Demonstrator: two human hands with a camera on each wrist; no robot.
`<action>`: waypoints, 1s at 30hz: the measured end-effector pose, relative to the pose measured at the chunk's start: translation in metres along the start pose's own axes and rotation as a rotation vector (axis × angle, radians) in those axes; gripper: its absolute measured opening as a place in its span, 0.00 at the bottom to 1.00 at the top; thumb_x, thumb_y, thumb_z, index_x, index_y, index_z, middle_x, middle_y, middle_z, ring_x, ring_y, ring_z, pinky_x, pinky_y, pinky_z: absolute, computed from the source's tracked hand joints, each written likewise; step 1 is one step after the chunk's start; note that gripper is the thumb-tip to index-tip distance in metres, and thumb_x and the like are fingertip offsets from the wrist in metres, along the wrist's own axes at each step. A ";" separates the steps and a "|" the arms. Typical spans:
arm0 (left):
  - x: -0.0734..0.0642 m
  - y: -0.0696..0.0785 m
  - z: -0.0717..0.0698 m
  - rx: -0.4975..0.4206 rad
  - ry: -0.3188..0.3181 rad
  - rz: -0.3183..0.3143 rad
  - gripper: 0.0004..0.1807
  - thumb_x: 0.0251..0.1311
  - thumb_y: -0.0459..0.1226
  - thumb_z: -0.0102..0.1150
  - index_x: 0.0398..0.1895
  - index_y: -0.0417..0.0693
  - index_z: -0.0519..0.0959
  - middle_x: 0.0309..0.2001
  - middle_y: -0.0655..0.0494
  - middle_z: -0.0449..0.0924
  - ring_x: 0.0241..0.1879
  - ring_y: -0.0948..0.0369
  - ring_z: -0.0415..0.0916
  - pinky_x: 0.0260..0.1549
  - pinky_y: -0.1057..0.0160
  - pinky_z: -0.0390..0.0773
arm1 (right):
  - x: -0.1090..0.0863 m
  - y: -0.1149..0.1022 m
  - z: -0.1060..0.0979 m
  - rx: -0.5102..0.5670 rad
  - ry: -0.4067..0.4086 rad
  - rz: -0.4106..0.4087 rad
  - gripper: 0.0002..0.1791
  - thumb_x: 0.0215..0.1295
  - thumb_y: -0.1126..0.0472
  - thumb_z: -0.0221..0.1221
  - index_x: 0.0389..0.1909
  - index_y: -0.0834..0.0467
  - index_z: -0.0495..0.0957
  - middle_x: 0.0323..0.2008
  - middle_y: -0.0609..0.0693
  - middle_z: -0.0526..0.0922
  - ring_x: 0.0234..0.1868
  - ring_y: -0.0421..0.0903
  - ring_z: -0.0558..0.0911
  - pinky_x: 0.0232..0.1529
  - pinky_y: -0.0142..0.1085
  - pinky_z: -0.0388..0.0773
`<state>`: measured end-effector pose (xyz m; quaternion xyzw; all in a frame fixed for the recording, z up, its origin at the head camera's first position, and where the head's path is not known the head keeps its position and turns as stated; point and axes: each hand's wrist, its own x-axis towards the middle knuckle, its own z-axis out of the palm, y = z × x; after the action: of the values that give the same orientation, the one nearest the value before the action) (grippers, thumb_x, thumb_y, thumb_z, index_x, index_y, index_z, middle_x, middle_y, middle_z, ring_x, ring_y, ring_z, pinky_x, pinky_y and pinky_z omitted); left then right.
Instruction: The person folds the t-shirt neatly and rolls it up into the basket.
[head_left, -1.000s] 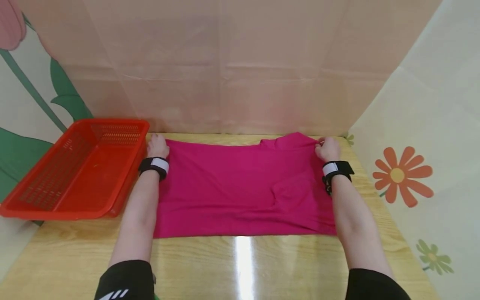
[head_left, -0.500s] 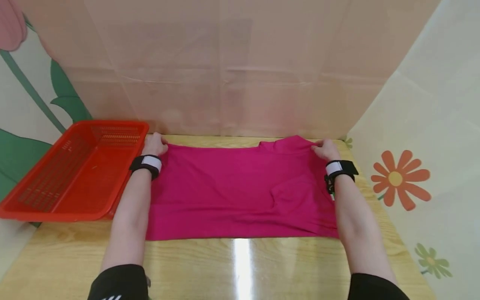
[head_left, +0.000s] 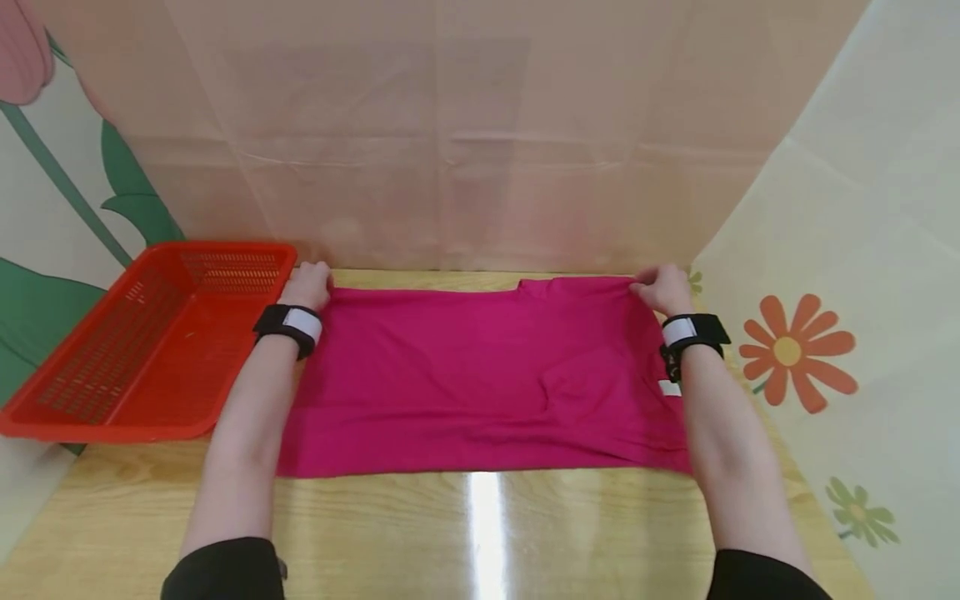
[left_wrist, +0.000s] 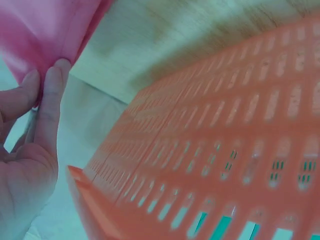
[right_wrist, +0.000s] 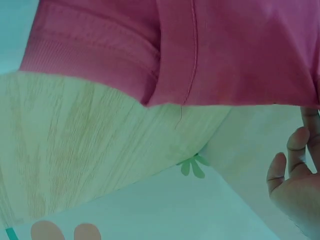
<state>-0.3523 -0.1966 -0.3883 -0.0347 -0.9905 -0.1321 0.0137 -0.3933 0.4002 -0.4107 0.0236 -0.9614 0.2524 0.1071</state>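
Note:
A magenta shirt (head_left: 450, 358) lies folded lengthwise across the table, with wrinkles along its near half. At its far left corner my left hand (head_left: 306, 286) pinches the cloth; the left wrist view shows thumb and finger (left_wrist: 52, 95) closing on a gathered bit. My right hand (head_left: 666, 289) pinches the far right corner. In the right wrist view that hand (right_wrist: 300, 185) is at the cloth's edge, its other fingers loosely bent and the thumb hidden. A ribbed collar band (right_wrist: 90, 55) shows there. Beside my right wrist a white label (head_left: 670, 388) shows on the shirt.
A red perforated plastic basket (head_left: 172, 333) stands at the left, close beside my left hand and forearm. A pinkish sheet (head_left: 450, 150) rises behind the table (head_left: 390, 533). Walls with printed flowers (head_left: 787, 350) flank both sides.
My left hand has shifted left toward the basket and my right hand slightly right, drawing the shirt wider. Its raised far right peak has flattened, and the white label has come into view.

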 end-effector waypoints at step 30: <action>-0.057 0.028 -0.012 0.169 -0.110 -0.082 0.15 0.65 0.29 0.44 0.48 0.33 0.78 0.50 0.25 0.79 0.48 0.31 0.79 0.45 0.35 0.78 | -0.035 0.022 -0.040 0.047 -0.357 -0.108 0.11 0.59 0.56 0.71 0.36 0.60 0.86 0.32 0.49 0.89 0.33 0.34 0.80 0.35 0.29 0.77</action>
<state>-0.2933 -0.1768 -0.3716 -0.0002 -0.9980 -0.0463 -0.0430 -0.3535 0.4383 -0.3948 0.1223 -0.9563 0.2605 -0.0524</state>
